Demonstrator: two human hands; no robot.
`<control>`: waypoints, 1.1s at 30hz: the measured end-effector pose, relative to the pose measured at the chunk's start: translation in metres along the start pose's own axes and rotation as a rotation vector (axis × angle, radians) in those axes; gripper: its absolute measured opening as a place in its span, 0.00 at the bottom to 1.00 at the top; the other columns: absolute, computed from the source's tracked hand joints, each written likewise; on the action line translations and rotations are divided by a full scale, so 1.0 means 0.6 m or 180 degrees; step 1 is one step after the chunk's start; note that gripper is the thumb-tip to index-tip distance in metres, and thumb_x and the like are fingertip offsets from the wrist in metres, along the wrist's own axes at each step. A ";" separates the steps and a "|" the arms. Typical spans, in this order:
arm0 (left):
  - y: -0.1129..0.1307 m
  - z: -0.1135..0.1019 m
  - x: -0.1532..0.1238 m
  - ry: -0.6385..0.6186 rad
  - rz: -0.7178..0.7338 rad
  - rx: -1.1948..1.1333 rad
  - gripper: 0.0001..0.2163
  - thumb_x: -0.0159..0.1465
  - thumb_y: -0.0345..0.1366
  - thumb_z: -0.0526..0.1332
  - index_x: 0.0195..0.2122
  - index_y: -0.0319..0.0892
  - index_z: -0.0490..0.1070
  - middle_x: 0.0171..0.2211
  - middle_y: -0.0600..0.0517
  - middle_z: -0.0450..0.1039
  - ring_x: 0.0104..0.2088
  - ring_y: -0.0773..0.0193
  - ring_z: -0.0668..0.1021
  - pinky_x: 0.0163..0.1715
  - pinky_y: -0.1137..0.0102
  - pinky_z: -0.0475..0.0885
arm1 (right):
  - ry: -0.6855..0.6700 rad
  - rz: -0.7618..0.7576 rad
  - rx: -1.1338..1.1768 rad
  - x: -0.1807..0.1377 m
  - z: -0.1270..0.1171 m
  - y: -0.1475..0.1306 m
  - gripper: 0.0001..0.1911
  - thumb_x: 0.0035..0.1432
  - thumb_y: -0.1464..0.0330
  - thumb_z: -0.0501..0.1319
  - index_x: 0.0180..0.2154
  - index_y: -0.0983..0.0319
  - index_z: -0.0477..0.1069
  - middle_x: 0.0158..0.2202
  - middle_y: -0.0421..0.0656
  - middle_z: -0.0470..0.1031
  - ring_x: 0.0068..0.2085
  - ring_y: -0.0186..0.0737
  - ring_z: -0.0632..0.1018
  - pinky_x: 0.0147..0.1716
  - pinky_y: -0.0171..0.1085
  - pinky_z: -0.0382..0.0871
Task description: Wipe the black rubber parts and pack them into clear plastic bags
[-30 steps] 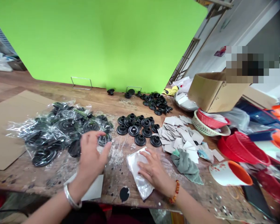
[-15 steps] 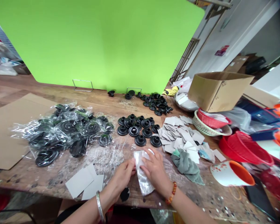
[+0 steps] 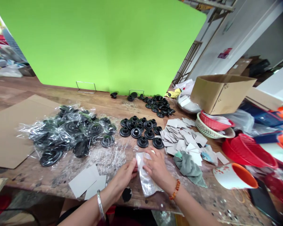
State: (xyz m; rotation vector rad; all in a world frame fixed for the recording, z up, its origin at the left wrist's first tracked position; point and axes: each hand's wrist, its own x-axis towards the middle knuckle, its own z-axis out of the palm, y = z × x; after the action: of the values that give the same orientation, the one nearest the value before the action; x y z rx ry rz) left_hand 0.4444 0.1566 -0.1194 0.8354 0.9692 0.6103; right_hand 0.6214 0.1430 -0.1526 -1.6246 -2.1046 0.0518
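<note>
A stack of clear plastic bags lies at the near edge of the wooden table. My right hand rests flat on it, fingers spread. At the stack's left edge my left hand pinches a bag, fingers closed. Just beyond stand several bare black round parts. A heap of the same parts wrapped in clear bags lies to the left. Small grey card squares are piled to the right.
Two grey cards lie near my left wrist. A grey rag, an orange-lined mug, red baskets and a cardboard box crowd the right. More black parts sit by the green screen. Flat cardboard lies far left.
My left hand left a wrapped part on the heap and came right to the bag stack, where it now pinches the edge. My right hand stayed on the stack.
</note>
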 end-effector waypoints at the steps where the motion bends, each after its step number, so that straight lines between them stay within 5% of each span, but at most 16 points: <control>1: 0.001 0.000 0.000 0.0030 -0.0041 -0.0029 0.28 0.58 0.56 0.59 0.46 0.34 0.73 0.50 0.38 0.73 0.52 0.51 0.73 0.54 0.61 0.65 | 0.0038 -0.0019 0.0000 -0.004 0.000 -0.001 0.03 0.53 0.72 0.66 0.33 0.59 0.76 0.53 0.46 0.69 0.58 0.57 0.60 0.55 0.57 0.52; 5: 0.002 0.000 0.000 0.0063 -0.0092 -0.0080 0.29 0.58 0.56 0.58 0.47 0.33 0.72 0.50 0.38 0.73 0.52 0.52 0.73 0.54 0.61 0.65 | 0.0302 -0.0166 0.0194 -0.015 0.001 -0.012 0.07 0.57 0.75 0.61 0.27 0.62 0.73 0.49 0.46 0.71 0.56 0.53 0.63 0.55 0.57 0.54; 12: 0.001 -0.001 -0.004 -0.0073 -0.0060 0.0004 0.31 0.60 0.60 0.51 0.48 0.35 0.73 0.53 0.39 0.71 0.56 0.51 0.69 0.56 0.60 0.63 | 0.1173 -0.0752 0.1099 -0.020 -0.053 -0.051 0.11 0.59 0.79 0.58 0.41 0.60 0.72 0.45 0.47 0.69 0.50 0.46 0.67 0.50 0.50 0.65; 17: 0.029 0.000 -0.023 0.0041 0.0245 0.0141 0.33 0.60 0.63 0.46 0.45 0.40 0.76 0.52 0.43 0.72 0.58 0.51 0.68 0.58 0.61 0.59 | 0.1079 -0.1132 0.0643 -0.005 -0.087 -0.079 0.13 0.57 0.80 0.59 0.44 0.64 0.71 0.44 0.48 0.72 0.50 0.48 0.67 0.49 0.48 0.65; 22: 0.053 -0.019 -0.036 0.0130 0.0719 0.0442 0.18 0.54 0.49 0.66 0.39 0.40 0.77 0.38 0.48 0.79 0.43 0.55 0.76 0.48 0.65 0.67 | 0.0673 -0.1246 0.0652 0.010 -0.075 -0.102 0.09 0.58 0.78 0.59 0.40 0.64 0.73 0.44 0.47 0.74 0.50 0.47 0.68 0.50 0.47 0.65; 27: 0.061 -0.047 -0.041 0.0343 0.0493 0.0137 0.19 0.52 0.41 0.68 0.44 0.40 0.74 0.31 0.51 0.79 0.34 0.62 0.77 0.39 0.70 0.70 | 0.0193 -0.0051 0.2155 0.030 -0.064 -0.109 0.20 0.55 0.68 0.65 0.50 0.57 0.69 0.54 0.46 0.67 0.55 0.45 0.67 0.55 0.46 0.61; 29: 0.062 -0.053 -0.042 0.0470 0.0645 0.0228 0.19 0.52 0.42 0.68 0.43 0.40 0.72 0.27 0.53 0.78 0.31 0.64 0.77 0.35 0.72 0.70 | -0.0301 0.0654 0.2975 0.041 -0.059 -0.110 0.22 0.55 0.67 0.64 0.52 0.59 0.67 0.46 0.46 0.73 0.46 0.41 0.74 0.47 0.41 0.68; 33: 0.066 -0.057 -0.042 0.0843 0.1073 0.0639 0.14 0.51 0.44 0.68 0.31 0.42 0.68 0.14 0.60 0.66 0.20 0.69 0.69 0.23 0.76 0.62 | -0.0845 0.1315 0.3717 0.053 -0.043 -0.120 0.10 0.55 0.63 0.63 0.29 0.64 0.71 0.21 0.37 0.69 0.23 0.32 0.69 0.24 0.31 0.63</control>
State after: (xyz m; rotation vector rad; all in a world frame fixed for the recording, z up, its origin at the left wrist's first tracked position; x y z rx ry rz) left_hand 0.3993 0.1702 -0.0857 1.1291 1.1525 0.9416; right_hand 0.5606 0.1445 -0.0960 -1.2395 -1.3156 1.3909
